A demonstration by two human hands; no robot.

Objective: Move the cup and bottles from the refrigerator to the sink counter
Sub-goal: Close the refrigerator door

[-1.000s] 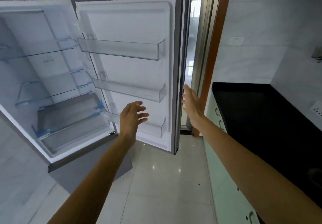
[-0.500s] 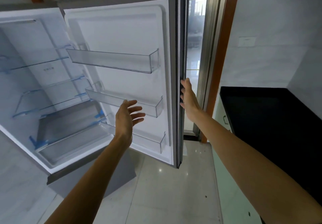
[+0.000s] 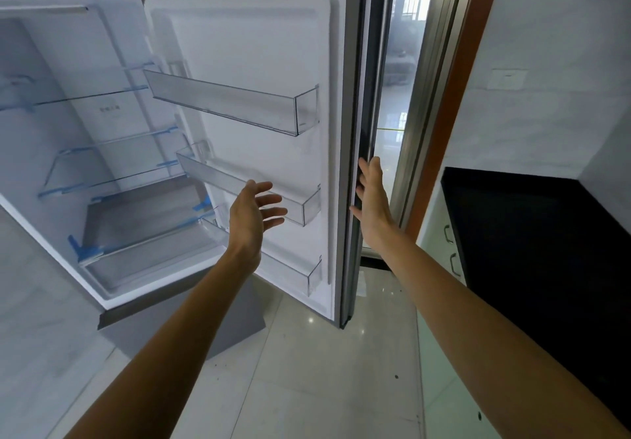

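Note:
The refrigerator (image 3: 68, 131) stands open, its glass shelves and bottom drawer bare. Its door (image 3: 256, 45) swings out towards me, with three clear door bins (image 3: 239, 103) that hold nothing. No cup or bottle shows anywhere in view. My left hand (image 3: 251, 213) hovers open in front of the middle bin, fingers spread, touching nothing. My right hand (image 3: 374, 203) lies flat against the door's outer edge, fingers extended along the dark seal, holding nothing.
A black counter (image 3: 546, 250) runs along the right wall above pale cabinets with metal handles (image 3: 447, 233). An orange-framed doorway (image 3: 440, 114) stands just behind the door's edge. Glossy white floor tiles (image 3: 324, 370) stretch between the refrigerator and the counter.
My right hand has come from the air beside the door onto its outer edge. The view has shifted up and closer to the door. My left hand stays open before the bins.

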